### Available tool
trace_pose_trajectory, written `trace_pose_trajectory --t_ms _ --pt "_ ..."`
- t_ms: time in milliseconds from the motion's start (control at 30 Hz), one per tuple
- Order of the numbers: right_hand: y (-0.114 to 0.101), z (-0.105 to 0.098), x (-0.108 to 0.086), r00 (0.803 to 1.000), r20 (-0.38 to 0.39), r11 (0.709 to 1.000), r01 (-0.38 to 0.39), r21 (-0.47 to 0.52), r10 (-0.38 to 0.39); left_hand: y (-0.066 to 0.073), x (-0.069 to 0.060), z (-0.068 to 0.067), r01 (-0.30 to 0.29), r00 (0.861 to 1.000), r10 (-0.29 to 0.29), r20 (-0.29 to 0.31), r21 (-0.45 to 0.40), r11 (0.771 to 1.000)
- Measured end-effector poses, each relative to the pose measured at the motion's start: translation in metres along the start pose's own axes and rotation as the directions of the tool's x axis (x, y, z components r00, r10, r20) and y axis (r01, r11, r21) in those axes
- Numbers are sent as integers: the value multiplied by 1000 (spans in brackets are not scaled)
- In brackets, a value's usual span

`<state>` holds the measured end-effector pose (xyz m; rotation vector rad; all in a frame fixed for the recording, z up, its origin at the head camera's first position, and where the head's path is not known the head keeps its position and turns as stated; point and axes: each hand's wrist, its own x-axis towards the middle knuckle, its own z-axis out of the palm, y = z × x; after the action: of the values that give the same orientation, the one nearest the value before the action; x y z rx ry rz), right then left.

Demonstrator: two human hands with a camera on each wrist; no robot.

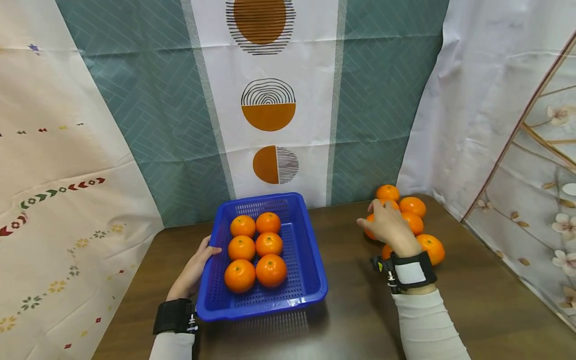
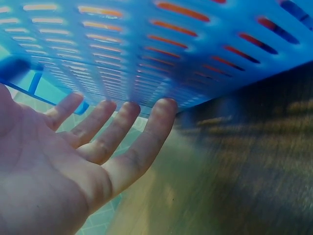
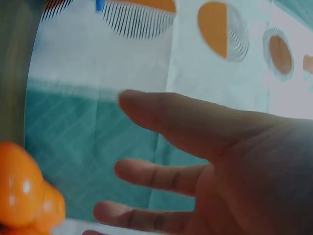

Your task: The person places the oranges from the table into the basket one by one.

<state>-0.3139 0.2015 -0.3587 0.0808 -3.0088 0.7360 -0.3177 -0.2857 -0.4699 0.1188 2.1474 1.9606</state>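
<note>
A blue basket (image 1: 294,250) holds several oranges (image 1: 271,270) in two columns on its left side. My left hand (image 1: 194,270) grips the basket's left edge, thumb over the rim; in the left wrist view its fingers (image 2: 139,154) stretch under the slotted plastic (image 2: 112,54). Over on the right, my right hand (image 1: 390,227) hovers above a group of oranges (image 1: 412,206), partly hiding some. The right wrist view shows that hand (image 3: 215,166) with thumb and fingers apart and nothing between them, oranges (image 3: 19,188) lying to the lower left.
Both stand on or over a brown wooden table (image 1: 346,310). Behind it hangs a patterned curtain (image 1: 310,125) in teal and white, with floral cloth (image 1: 508,165) at the right and a cream cloth (image 1: 67,150) at the left.
</note>
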Motion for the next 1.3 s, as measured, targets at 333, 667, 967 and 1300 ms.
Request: trace_pose_trajectory --t_ms 333,667,967,1300 --pt "30 -3 8 970 223 988 -66 -137 95 3 1 -3 12 1000 -12 -5 11 1000" --pt "35 -4 -5 918 323 971 -241 -2 229 0 1 -1 12 1000 -12 1 0 1000" --pt "42 6 -5 919 309 969 -230 -88 246 -2 1 -1 6 1000 -6 1 -5 1000" --pt "49 14 -4 889 322 920 -377 109 326 -3 2 0 3 1000 -2 4 -12 1000"
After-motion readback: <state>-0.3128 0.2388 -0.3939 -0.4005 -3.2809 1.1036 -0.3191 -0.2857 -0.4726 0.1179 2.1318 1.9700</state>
